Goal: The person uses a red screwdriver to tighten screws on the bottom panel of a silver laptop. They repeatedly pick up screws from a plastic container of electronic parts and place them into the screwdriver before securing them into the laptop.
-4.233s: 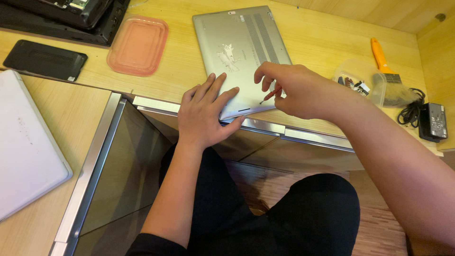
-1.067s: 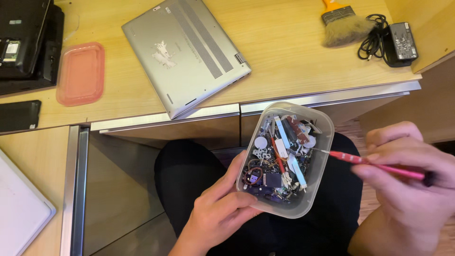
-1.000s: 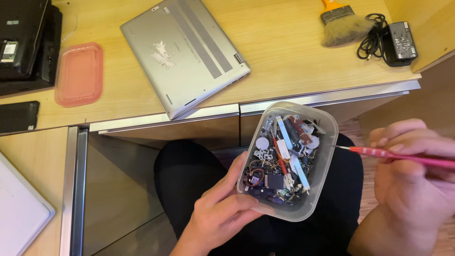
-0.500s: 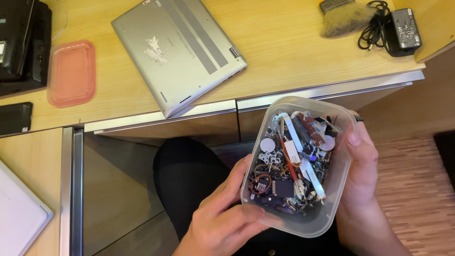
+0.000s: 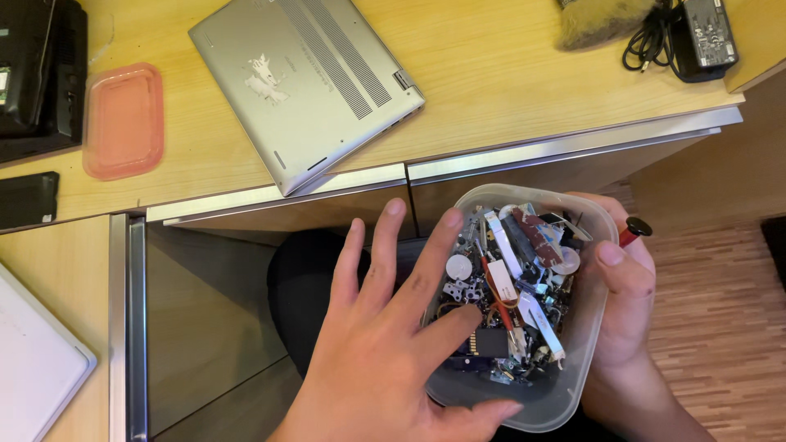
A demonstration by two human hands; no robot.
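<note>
Change since half a second ago: your left hand [image 5: 385, 352] has left the underside of the clear plastic tub [image 5: 585, 327] and now lies over its near-left side; the tub has passed to your right hand [image 5: 626, 303].
Left hand: open, fingers spread, index finger dipping into the small parts [image 5: 508, 286], thumb along the tub's near rim.
Right hand: closed around the tub's right wall from outside, thumb hooked over the rim; a red-handled tool [image 5: 632, 232] is pinned between this hand and the tub, only its dark-capped end showing.
Tub: held above your lap, just in front of the desk edge [image 5: 565, 146], full of tangled parts, cables and screws.
Desk: silver laptop [image 5: 307, 78] lies bottom-up near the edge; pink lid [image 5: 123, 121] to its left; black power adapter [image 5: 708, 33] and brush [image 5: 602, 16] at the far right.
</note>
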